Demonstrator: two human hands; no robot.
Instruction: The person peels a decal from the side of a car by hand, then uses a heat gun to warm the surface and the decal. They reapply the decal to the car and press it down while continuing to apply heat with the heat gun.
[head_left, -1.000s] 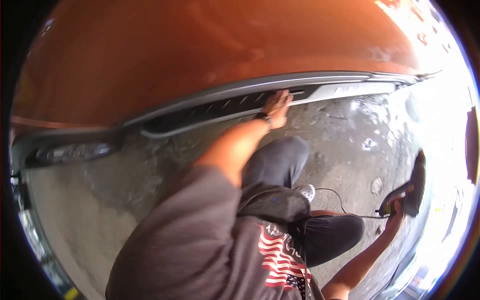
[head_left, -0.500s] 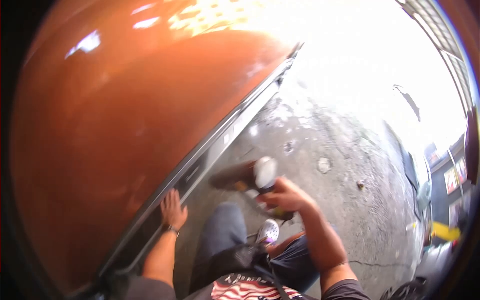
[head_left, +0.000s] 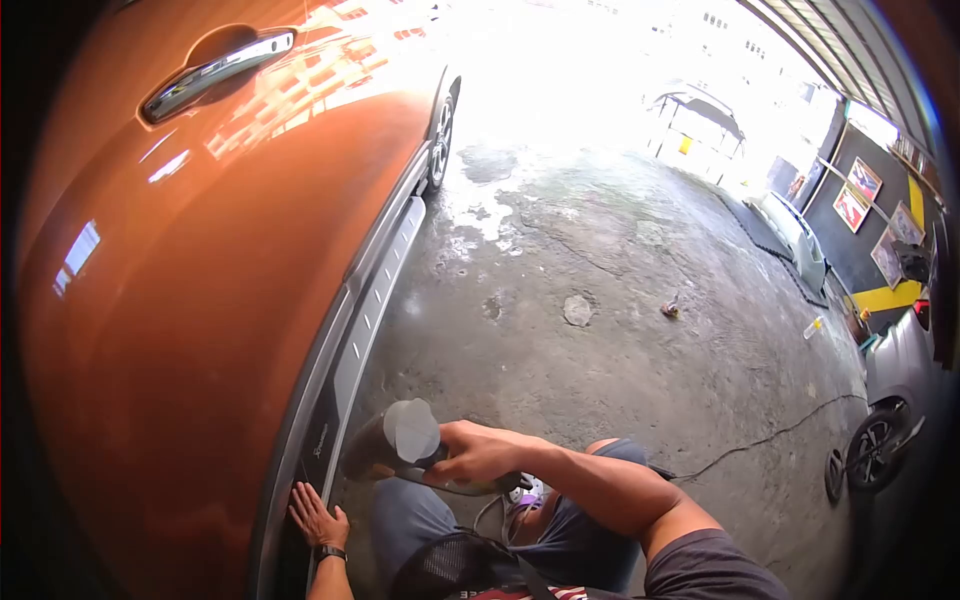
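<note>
I crouch beside an orange car [head_left: 180, 300]. My left hand [head_left: 318, 518] lies flat, fingers spread, on the car's grey side step [head_left: 355, 350] at the bottom of the view. My right hand [head_left: 475, 452] grips a corded power polisher [head_left: 400, 445] by its handle, holding it in front of me just right of the step. The tool's round grey head points up toward the camera, and its dark pad end faces the sill. My knees and a patterned shoe [head_left: 525, 492] show below the tool.
Wet, cracked concrete floor [head_left: 620, 330] stretches ahead. The car's wheel [head_left: 440, 140] is far up the sill and a chrome door handle [head_left: 215, 72] sits top left. A grey car [head_left: 900, 400] stands at right, with a cable [head_left: 770, 438] across the floor and a loose wheel [head_left: 835, 472].
My head has lifted, so the view now runs along the car's side. My right hand brought the polisher from my right side across to the side step. My left hand stays on the step.
</note>
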